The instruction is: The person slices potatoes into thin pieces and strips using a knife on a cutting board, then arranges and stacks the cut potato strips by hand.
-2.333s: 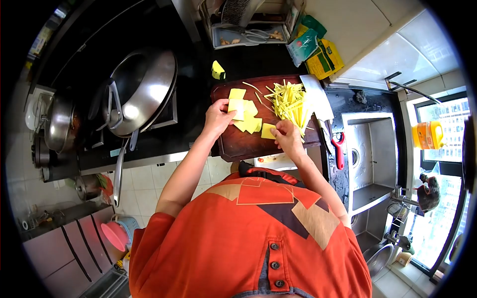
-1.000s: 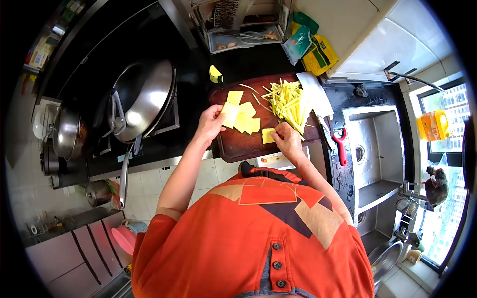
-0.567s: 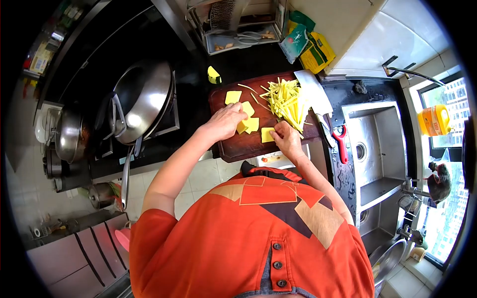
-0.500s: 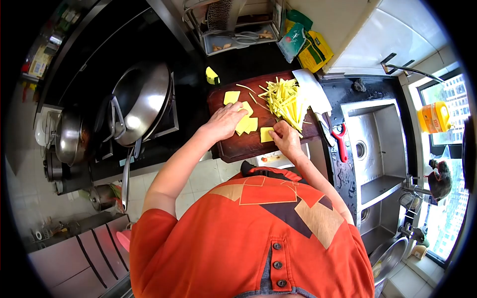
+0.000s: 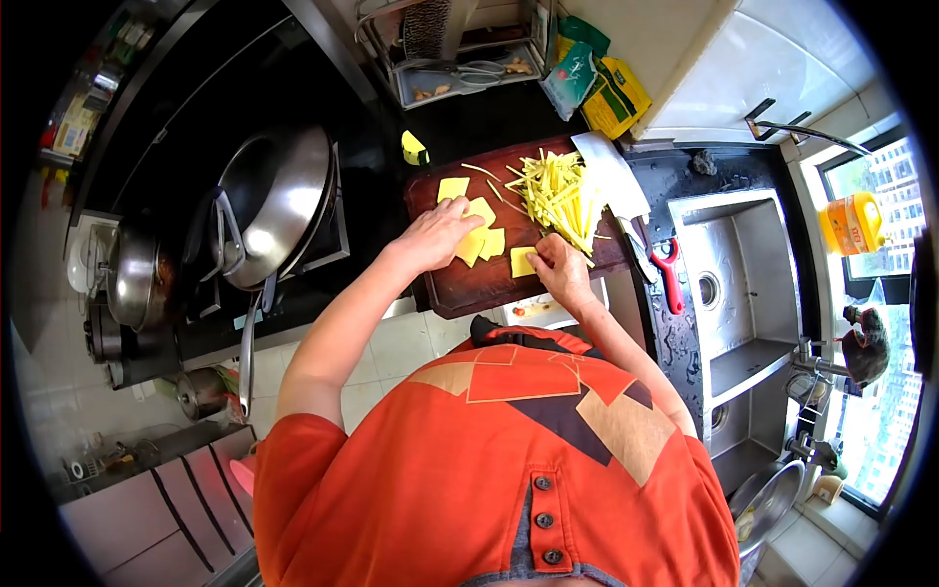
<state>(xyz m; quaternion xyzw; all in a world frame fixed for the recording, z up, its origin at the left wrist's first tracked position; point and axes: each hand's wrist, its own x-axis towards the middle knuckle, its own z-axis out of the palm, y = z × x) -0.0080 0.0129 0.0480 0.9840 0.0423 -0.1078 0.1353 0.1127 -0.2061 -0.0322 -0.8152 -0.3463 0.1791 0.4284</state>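
On the dark wooden cutting board [image 5: 455, 293] lie several flat yellow pumpkin slices [image 5: 481, 243]. My left hand [image 5: 435, 238] rests over them, its fingers stretched out and touching the slices. My right hand [image 5: 562, 272] pinches the edge of a separate pumpkin slice [image 5: 522, 261] near the board's front edge. A heap of thin pumpkin strips [image 5: 559, 194] sits on the right half of the board, just beyond my right hand. A cleaver [image 5: 612, 176] lies along the board's right side. Behind the board's left corner stands a pumpkin chunk with dark green rind [image 5: 415, 148].
Red-handled scissors [image 5: 669, 277] lie between the board and the steel sink [image 5: 753, 293]. To the left, a wok [image 5: 284, 215] sits on the stove. Food packets [image 5: 616, 98] and a metal rack [image 5: 469, 78] stand at the back.
The camera view has shifted very slightly. Both hands and the slices are in almost the same places.
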